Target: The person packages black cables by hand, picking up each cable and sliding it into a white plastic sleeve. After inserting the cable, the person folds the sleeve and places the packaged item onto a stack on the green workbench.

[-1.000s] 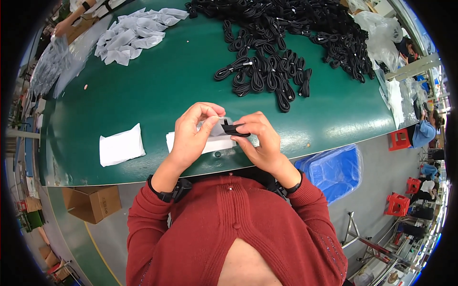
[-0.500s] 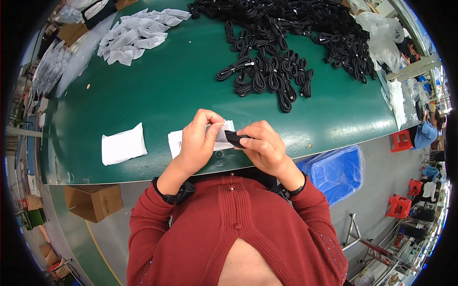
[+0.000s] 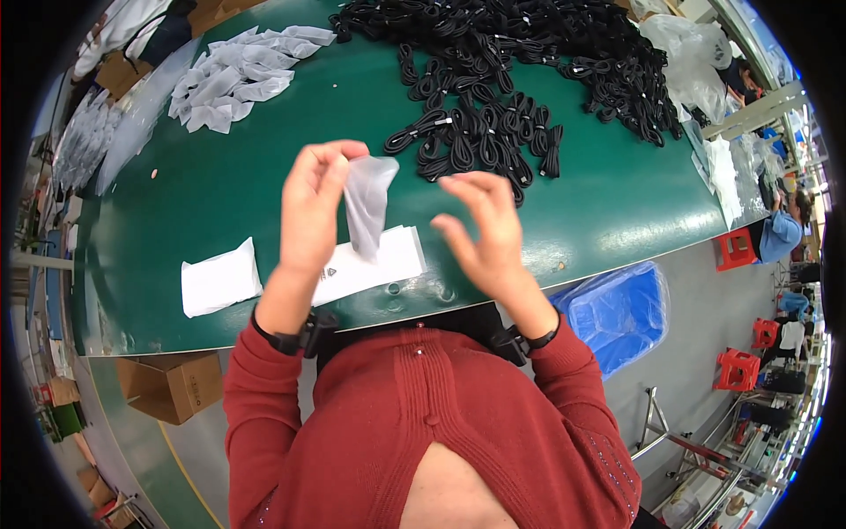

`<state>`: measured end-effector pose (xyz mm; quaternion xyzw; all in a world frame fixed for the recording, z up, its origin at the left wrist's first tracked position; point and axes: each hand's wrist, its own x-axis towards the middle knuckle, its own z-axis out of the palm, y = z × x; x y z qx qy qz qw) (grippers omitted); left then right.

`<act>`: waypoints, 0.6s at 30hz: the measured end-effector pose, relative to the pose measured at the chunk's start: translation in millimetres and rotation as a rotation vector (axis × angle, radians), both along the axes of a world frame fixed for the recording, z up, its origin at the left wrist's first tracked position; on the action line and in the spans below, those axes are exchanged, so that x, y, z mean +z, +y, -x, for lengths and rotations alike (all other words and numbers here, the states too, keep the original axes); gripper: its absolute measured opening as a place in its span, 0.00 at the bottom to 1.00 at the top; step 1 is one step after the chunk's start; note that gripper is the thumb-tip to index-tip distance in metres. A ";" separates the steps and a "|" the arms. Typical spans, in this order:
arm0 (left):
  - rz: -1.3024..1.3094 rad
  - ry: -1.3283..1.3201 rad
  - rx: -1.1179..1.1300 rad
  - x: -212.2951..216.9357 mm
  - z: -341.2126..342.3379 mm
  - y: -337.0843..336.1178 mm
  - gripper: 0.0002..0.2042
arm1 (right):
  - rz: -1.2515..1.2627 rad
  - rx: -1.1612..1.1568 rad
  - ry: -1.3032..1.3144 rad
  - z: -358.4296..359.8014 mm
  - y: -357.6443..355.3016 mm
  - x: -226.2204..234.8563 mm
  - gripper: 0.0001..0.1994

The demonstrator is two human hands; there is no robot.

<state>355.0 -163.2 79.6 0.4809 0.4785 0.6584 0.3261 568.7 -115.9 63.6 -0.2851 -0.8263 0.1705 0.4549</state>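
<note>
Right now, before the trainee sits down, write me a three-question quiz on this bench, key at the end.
1. True or false: the right hand is open and holds nothing.

2. Multiple choice: what does the left hand hold?
A) a cardboard box
B) a translucent bag
C) a blue bin

3. Short answer: which lies farther to the right on the green table, the heap of translucent bags or the pile of coiled black cables?

Key:
1. True.
2. B.
3. The pile of coiled black cables.
</note>
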 end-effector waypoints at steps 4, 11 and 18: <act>0.071 -0.301 0.071 15.7 54.2 32.8 0.09 | -0.147 -0.500 -0.442 -38.9 37.1 -28.2 0.16; -0.088 0.616 0.449 -2.9 66.1 23.1 0.11 | 0.061 -0.514 -0.444 -74.3 44.4 -70.1 0.12; 0.044 0.816 -0.050 -63.2 -34.2 -45.6 0.09 | 0.673 -0.384 0.056 -81.6 8.0 -55.5 0.10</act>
